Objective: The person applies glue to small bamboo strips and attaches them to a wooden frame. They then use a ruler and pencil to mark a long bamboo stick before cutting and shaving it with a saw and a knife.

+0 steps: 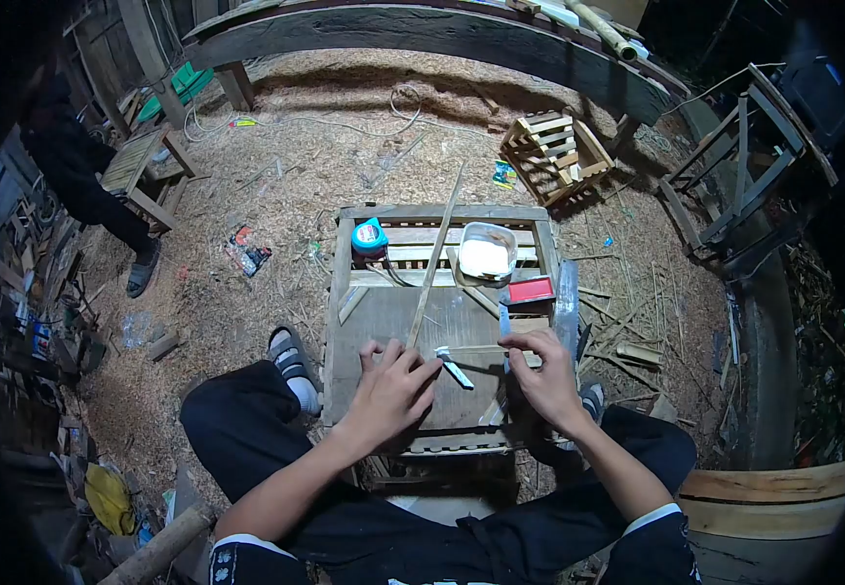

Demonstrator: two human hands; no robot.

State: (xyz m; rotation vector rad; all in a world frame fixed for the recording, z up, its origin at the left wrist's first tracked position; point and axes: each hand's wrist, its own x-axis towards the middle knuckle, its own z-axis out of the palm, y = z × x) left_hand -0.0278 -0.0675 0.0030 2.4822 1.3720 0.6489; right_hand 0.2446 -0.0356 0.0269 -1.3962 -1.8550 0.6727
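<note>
A slatted wooden crate with a flat board (374, 312) on top stands between the person's knees. My left hand (388, 390) is closed at the board, its bent fingers around the lower end of a long thin wooden strip (434, 258). Beside its thumb lies a short whitish-green tool (458, 374), partly by the fingers. My right hand (544, 378) pinches the lower part of a narrow bluish flat piece (504, 327) near the board's right side. A thin wooden piece (473, 349) lies between the hands. Behind them are a teal tape measure (370, 237), a white tub (487, 252) and a red box (531, 290).
Another slatted crate (559, 156) lies tilted on the shavings-covered ground. A long beam (422, 34) crosses the back. At left, a person in dark clothes (76, 166) is by a small wooden stool (138, 164). A wooden frame (744, 175) stands at right.
</note>
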